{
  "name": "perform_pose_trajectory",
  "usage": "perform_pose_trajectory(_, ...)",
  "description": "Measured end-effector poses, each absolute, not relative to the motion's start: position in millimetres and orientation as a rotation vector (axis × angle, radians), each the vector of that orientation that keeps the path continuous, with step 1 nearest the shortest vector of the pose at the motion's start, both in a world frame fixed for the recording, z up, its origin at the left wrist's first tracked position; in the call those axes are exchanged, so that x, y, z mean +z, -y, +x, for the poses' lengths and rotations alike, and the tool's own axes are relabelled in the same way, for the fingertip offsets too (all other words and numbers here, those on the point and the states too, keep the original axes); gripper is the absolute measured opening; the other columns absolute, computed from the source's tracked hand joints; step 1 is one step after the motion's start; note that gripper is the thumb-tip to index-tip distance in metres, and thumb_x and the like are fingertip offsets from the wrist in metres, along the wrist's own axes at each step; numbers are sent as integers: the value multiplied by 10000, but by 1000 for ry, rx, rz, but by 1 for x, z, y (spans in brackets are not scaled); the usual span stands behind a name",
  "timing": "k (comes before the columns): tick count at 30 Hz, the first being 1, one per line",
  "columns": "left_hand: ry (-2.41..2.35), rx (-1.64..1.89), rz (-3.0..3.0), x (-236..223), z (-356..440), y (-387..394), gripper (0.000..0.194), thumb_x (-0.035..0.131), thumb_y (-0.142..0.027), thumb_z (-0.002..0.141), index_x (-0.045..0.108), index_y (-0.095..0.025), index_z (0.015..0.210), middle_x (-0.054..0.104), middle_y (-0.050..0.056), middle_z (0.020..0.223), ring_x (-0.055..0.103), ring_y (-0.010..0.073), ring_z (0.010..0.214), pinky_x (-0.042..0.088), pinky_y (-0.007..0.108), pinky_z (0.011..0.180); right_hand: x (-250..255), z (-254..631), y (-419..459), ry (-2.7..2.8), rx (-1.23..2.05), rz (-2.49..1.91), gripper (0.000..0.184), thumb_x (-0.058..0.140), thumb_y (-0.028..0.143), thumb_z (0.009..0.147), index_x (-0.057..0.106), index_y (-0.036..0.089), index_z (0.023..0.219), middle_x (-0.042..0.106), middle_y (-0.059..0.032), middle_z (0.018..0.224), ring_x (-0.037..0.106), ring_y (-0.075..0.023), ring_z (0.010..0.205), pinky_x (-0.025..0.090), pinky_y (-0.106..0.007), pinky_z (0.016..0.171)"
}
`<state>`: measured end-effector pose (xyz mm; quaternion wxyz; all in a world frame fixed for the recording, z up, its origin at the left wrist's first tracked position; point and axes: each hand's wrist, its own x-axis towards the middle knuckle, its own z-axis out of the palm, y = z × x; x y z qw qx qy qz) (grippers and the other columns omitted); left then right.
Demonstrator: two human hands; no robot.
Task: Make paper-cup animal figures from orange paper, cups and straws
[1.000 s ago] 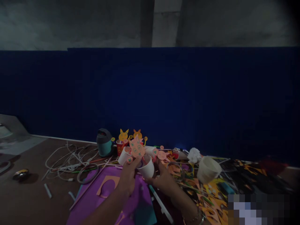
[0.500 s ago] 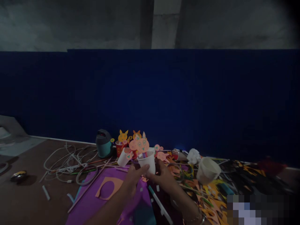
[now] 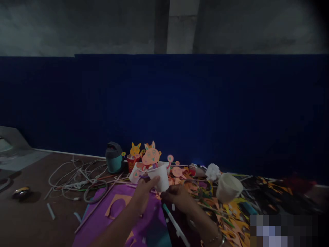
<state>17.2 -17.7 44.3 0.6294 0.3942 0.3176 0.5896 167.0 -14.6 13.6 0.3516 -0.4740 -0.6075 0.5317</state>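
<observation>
My left hand (image 3: 141,195) grips a white paper cup (image 3: 159,176) from the near side, its fingers wrapped on the cup's wall. A pink paper animal face (image 3: 151,156) on a stick stands up out of that cup. My right hand (image 3: 178,199) sits just right of the cup, fingers curled, close to its base; whether it touches the cup is unclear. Behind the held cup lies a second white cup (image 3: 135,173) and a red cup (image 3: 131,162) with yellow paper animal faces (image 3: 135,149).
A purple sheet (image 3: 115,219) lies under my arms. A teal-and-grey device (image 3: 113,157) and white cables (image 3: 74,175) lie to the left. A tipped white cup (image 3: 227,187), crumpled paper (image 3: 212,170), orange paper scraps (image 3: 226,216) and a white marker (image 3: 176,224) lie to the right. A blue wall panel stands behind.
The white cup with the pink face has been turned upright and carried slightly away from me. My right hand has dropped lower and eased off the cup.
</observation>
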Motion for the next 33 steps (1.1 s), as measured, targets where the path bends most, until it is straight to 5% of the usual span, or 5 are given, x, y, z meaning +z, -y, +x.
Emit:
perform_pose_trajectory(11, -769, 1323, 936, 50, 10, 15, 483, 703, -299, 704, 600, -126, 1142, 692, 119, 1005, 640, 265, 895, 500, 337, 763, 8, 175, 14, 1734, 1402, -1327, 225, 670, 294, 617, 580, 128, 496, 393, 62, 433, 297, -58, 439, 220, -207, 435)
perform_pose_trajectory(33, -797, 1302, 946, 41, 20, 20, 531, 729, -301, 658, 597, -137, 1146, 690, 125, 1022, 626, 275, 930, 478, 346, 793, 10, 175, 12, 1672, 1401, -1311, 145, 652, 252, 585, 697, 117, 616, 536, 25, 488, 391, -81, 467, 292, -203, 468)
